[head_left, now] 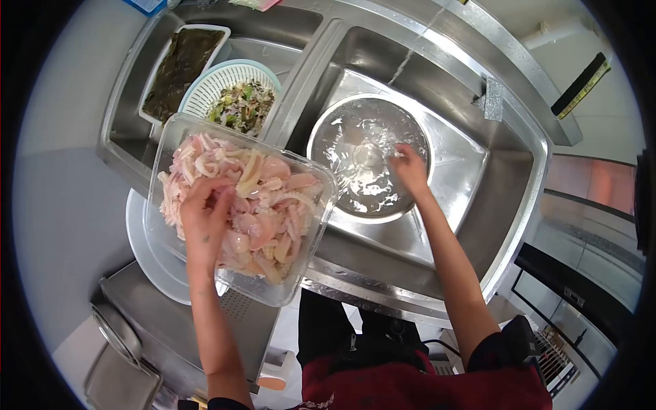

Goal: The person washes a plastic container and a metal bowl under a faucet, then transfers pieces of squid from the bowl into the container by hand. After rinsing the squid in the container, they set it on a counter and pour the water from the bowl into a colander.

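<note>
A clear plastic container point(326, 179) filled with pale pink strips and pieces of raw meat point(273, 215) sits at the left front of the sink. My left hand point(207, 208) is on the meat, its fingers curled around some of it. To the right, a round metal bowl point(312, 167) of rippling water stands in the right basin. My right hand point(410, 167) is over the bowl's right side, close to the water, with thumb and fingers apart and nothing visible in them.
A thin water stream point(408, 60) comes from the back. The left basin point(294, 31) has a pale green colander point(198, 92) with food scraps and a white tray point(145, 109) with dark green sheets. Beneath the container is a large white round basin point(147, 256).
</note>
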A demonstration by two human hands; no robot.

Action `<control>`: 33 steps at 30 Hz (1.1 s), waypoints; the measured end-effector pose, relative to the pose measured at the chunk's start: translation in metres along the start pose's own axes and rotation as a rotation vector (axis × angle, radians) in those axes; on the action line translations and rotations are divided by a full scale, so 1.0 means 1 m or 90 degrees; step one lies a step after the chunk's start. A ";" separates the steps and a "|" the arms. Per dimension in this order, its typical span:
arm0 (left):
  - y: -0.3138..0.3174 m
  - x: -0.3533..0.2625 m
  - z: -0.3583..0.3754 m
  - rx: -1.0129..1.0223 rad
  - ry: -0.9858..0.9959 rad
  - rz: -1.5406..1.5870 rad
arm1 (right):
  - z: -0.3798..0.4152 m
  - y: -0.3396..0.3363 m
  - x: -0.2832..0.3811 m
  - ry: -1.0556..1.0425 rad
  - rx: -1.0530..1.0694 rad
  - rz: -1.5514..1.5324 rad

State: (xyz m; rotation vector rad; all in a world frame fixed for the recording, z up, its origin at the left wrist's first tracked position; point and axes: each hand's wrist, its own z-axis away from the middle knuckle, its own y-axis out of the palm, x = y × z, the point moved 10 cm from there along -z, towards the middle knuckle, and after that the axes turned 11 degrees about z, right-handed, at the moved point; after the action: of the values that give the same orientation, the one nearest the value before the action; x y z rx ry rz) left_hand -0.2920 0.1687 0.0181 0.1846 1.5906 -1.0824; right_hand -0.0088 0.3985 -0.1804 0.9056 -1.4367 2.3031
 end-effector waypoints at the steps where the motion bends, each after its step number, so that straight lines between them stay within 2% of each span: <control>1: 0.001 0.001 -0.001 0.003 0.000 -0.002 | -0.004 0.010 -0.004 0.003 0.000 -0.001; 3: -0.009 0.016 -0.002 -0.047 -0.083 0.085 | -0.012 0.025 0.013 -0.101 -0.053 0.208; 4: -0.011 0.008 -0.002 -0.065 -0.083 0.090 | -0.014 0.031 0.017 -0.100 -0.053 0.203; 6: -0.020 0.005 0.001 -0.084 -0.064 0.105 | -0.022 0.051 0.011 0.010 0.020 0.101; 7: -0.026 0.003 0.004 -0.105 -0.047 0.125 | -0.028 0.061 0.013 0.011 0.019 0.097; 9: -0.023 -0.012 0.017 -0.112 -0.035 0.142 | -0.038 0.064 0.025 -0.031 -0.101 0.109; 10: -0.020 -0.023 0.025 -0.122 -0.024 0.162 | -0.041 0.073 0.022 0.000 -0.083 0.050; 12: -0.003 -0.041 0.044 -0.085 -0.014 0.203 | -0.050 0.088 0.028 -0.015 -0.083 0.042; 14: 0.028 -0.059 0.066 -0.022 0.057 0.210 | -0.051 0.095 0.037 -0.027 -0.084 0.035; 16: 0.070 -0.070 0.082 0.097 0.073 0.224 | -0.053 0.108 0.053 -0.055 -0.020 0.131; 17: 0.089 -0.067 0.089 0.126 0.032 0.272 | -0.054 0.118 0.047 -0.057 -0.020 0.130; 19: 0.126 -0.056 0.101 0.182 -0.059 0.370 | -0.052 0.155 0.043 -0.157 0.035 0.072; 20: 0.142 -0.051 0.106 0.208 -0.108 0.420 | -0.048 0.147 0.047 -0.160 0.037 0.073; 21: 0.148 -0.052 0.109 0.206 -0.108 0.422 | -0.038 0.156 0.035 0.005 0.230 -0.169; 22: 0.158 -0.047 0.113 0.220 -0.173 0.488 | -0.015 0.164 0.036 0.177 0.418 -0.410; 23: 0.166 -0.042 0.117 0.233 -0.238 0.555 | -0.007 0.144 0.043 0.175 0.418 -0.404; 25: 0.162 -0.047 0.114 0.232 -0.228 0.591 | 0.014 0.108 0.065 0.229 0.449 -0.659; 29: 0.131 -0.047 0.100 0.170 -0.198 0.613 | 0.038 0.025 0.125 0.153 0.410 -0.664; 30: 0.111 -0.050 0.095 0.105 -0.142 0.603 | 0.044 0.007 0.145 0.112 0.386 -0.643; 31: 0.092 -0.056 0.092 0.044 -0.086 0.590 | 0.052 -0.003 0.175 0.030 0.378 -0.590; 32: 0.086 -0.059 0.091 0.051 -0.084 0.588 | 0.061 -0.003 0.204 -0.049 0.364 -0.535; 33: 0.064 -0.067 0.091 -0.028 -0.024 0.601 | 0.077 0.008 0.231 -0.127 0.395 -0.539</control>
State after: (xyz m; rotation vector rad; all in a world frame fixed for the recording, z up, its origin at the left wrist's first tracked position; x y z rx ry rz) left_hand -0.1655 0.1680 0.0461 0.7864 1.2481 -0.3061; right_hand -0.1622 0.3065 -0.0151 1.5571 -0.2100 1.9813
